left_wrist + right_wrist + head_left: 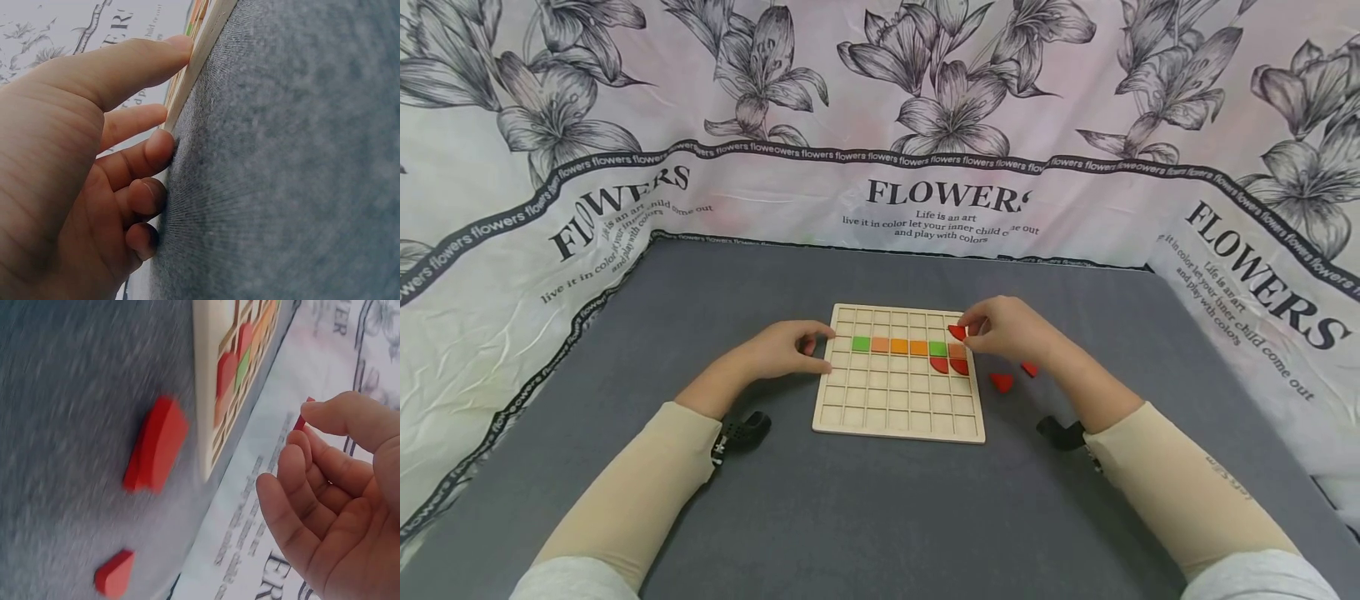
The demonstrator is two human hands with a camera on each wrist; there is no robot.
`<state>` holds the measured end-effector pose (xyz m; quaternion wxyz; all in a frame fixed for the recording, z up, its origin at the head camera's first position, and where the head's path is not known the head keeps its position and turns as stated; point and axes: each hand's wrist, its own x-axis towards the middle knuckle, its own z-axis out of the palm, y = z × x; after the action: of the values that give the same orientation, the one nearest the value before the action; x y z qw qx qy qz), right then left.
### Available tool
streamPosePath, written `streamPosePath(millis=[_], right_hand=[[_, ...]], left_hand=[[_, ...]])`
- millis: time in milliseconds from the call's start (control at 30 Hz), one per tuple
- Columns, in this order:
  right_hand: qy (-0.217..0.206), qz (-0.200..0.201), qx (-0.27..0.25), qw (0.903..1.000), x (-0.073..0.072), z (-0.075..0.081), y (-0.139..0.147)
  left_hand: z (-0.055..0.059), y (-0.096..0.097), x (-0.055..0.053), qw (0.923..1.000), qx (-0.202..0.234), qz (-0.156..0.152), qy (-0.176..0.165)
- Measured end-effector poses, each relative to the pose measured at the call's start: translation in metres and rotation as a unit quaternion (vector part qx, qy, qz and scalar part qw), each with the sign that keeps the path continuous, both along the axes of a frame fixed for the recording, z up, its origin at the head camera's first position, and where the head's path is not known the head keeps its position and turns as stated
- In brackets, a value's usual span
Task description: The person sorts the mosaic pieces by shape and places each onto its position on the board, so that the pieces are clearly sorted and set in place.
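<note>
A pale wooden grid board (880, 403) lies on the table. My left hand (778, 348) rests at its left edge, with thumb and index finger extended against the rim and the other fingers bent. Over the board's upper right corner, my right hand (1011, 329) pinches a small red piece (957, 332) between thumb and fingertips; in the right wrist view only a sliver of that red piece (301, 420) shows. One row holds green, salmon and orange squares (898, 346). Two red quarter-round pieces (939, 364) sit just below that row's right end.
Right of the board lie loose red pieces (1002, 382), one nearer the board and another red piece (1030, 368) by the right wrist. The grey tabletop (880, 517) meets a flower-printed cloth (775, 192) at the back and sides.
</note>
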<state>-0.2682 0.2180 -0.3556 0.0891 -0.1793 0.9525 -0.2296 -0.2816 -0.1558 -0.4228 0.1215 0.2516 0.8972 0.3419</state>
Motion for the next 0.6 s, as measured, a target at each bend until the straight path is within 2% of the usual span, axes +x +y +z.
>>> streamPosePath(millis=[233,433,600], right_hand=[[0.008,0.033,0.006,0.9994,0.009,0.001,-0.024],[0.005,0.058,0.018,0.9981,0.01,-0.004,-0.039],[0.019,0.082,0.046,0.9954,0.011,-0.012,-0.05]], left_hand=[[0.0,0.0,0.0,1.0,-0.004,0.004,0.001],[-0.001,-0.001,0.0,1.0,-0.006,-0.003,0.004],[-0.001,-0.001,0.0,1.0,-0.005,-0.005,0.004]])
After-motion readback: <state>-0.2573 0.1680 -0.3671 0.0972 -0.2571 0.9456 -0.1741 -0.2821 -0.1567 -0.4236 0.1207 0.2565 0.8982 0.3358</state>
